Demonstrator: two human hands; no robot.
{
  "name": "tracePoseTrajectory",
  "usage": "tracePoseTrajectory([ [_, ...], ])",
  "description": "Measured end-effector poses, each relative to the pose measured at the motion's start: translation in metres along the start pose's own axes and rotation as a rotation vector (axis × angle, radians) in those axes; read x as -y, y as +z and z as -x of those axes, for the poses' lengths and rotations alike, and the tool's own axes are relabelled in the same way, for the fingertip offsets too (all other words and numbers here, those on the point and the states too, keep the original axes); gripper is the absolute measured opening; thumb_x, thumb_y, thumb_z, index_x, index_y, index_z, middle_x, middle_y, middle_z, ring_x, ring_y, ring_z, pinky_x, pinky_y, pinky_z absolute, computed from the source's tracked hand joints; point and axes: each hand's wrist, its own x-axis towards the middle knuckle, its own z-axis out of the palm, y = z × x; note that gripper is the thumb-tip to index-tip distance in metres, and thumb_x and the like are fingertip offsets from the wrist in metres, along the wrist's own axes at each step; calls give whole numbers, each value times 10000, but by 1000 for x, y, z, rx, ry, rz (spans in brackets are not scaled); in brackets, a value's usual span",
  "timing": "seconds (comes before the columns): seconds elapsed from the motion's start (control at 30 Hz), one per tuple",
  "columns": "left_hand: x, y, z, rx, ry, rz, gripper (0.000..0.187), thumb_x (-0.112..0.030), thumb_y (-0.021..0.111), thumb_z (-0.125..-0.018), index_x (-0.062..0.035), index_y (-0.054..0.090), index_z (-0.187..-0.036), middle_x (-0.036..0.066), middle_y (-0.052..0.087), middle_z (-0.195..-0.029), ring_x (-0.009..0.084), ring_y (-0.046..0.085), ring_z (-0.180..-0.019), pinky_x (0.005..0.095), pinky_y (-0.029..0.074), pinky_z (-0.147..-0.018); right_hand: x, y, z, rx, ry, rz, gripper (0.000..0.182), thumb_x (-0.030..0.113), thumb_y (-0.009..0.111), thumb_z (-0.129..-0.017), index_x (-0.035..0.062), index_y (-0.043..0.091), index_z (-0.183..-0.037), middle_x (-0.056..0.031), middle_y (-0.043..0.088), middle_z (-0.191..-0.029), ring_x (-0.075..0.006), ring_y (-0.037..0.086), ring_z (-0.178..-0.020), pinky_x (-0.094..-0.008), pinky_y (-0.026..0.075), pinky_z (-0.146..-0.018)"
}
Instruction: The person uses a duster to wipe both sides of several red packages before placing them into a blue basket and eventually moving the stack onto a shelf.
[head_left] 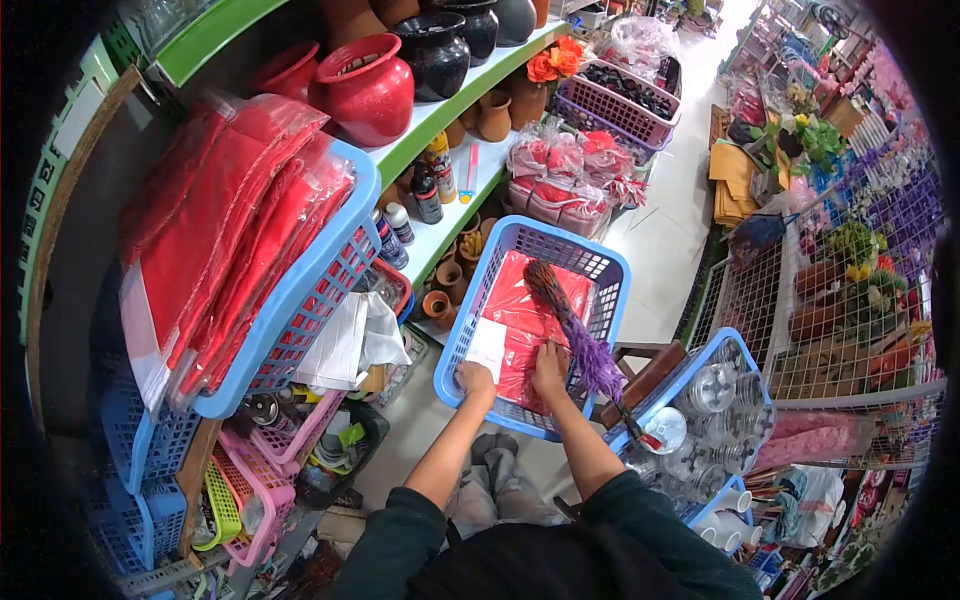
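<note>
A blue plastic basket [447, 372] sits in front of me with flat red packets [515, 300] in clear plastic inside it. My left hand [475, 380] is at the basket's near left side, fingers curled onto the white end [487, 345] of the top packet. Farther right, my right hand [550, 370] has its fingers bent on the near edge of the red packet. A bunch of dried purple flowers [592, 355] with brown stems lies across the packets and over the basket's right side, close to my right hand. The undersides of both hands' fingers are hidden.
To my left, another blue basket [365, 180] holds stacked red packets. Shelves carry a red pot [365, 88], black pots and spray cans. At my right stands a blue crate [765, 425] of clear plastic containers. Wire racks [800, 300] with artificial flowers line the aisle [660, 215].
</note>
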Motion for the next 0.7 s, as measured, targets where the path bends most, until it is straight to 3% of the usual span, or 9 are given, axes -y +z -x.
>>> tracePoseTrajectory([
  [0.1, 4, -2, 1, 48, 69, -136, 273, -163, 478, -858, -18, 593, -1059, 144, 522, -1093, 249, 508, -974, 326, 438, -772, 6, -5, -7, -4, 31, 26, 412, 141, 680, -663, 52, 565, -1049, -123, 502, -1157, -341, 445, -1128, -475, 393, -902],
  [0.2, 5, -8, 3, 29, 81, -44, 327, -205, 562, -808, -7, 589, -1067, 165, 515, -1129, 261, 503, -1012, 349, 434, -828, 7, -3, -10, 1, 5, 36, 207, 179, 659, -665, 103, 646, -857, -101, 553, -1013, -346, 467, -1036, -476, 407, -863],
  [0.3, 3, -24, 5, 35, 32, 295, 488, -273, 637, -755, 29, 537, -1126, 216, 485, -1160, 333, 475, -1076, 404, 408, -903, 14, -13, -4, -87, 54, -77, 153, 97, 614, -700, 53, 633, -845, -124, 571, -1040, -345, 494, -1036, -448, 412, -837],
  [0.37, 4, -25, 1, -168, 35, 732, 652, -345, 680, -715, 49, 464, -1188, 268, 441, -1188, 409, 436, -1115, 462, 360, -959, 17, -21, -3, -165, 43, -225, 128, 89, 605, -719, 41, 615, -837, -139, 582, -979, -343, 519, -980, -440, 417, -806],
  [0.43, 7, -30, 3, -158, 12, 796, 667, -371, 660, -753, 40, 420, -1220, 292, 408, -1211, 431, 417, -1117, 471, 342, -966, 16, -27, -2, -241, 33, -372, 104, 81, 596, -739, 30, 597, -830, -155, 593, -918, -341, 543, -924, -431, 422, -775],
  [0.5, 11, -41, 8, -268, 6, 1139, 629, -352, 649, -780, 48, 423, -1210, 278, 415, -1227, 386, 433, -1119, 441, 348, -965, 25, -53, 0, -100, 161, -508, 93, 85, 589, -787, 7, 551, -823, -184, 593, -797, -355, 571, -786, -419, 429, -697],
  [0.57, 15, -53, 15, -351, 21, 1285, 590, -345, 605, -831, 52, 406, -1220, 218, 440, -1223, 321, 459, -1110, 385, 366, -946, 28, -60, 5, -136, 162, -606, 107, 97, 592, -802, 5, 545, -829, -195, 587, -761, -358, 576, -753, -417, 432, -669],
  [0.67, 16, -81, 43, -329, -312, 1999, 460, -365, 492, -908, -67, 408, -1249, 75, 474, -1186, 215, 498, -1031, 367, 410, -833, 29, -69, 16, -174, 156, -744, 120, 103, 591, -821, -1, 537, -844, -199, 590, -740, -356, 590, -731, -404, 442, -648],
  [0.7, 19, -80, 46, -330, -308, 1999, 460, -365, 492, -908, -67, 408, -1249, 75, 474, -1186, 215, 498, -1031, 367, 410, -833, 30, -74, 21, -177, 149, -781, 117, 96, 586, -825, -5, 535, -852, -193, 598, -755, -350, 599, -742, -394, 450, -653],
])
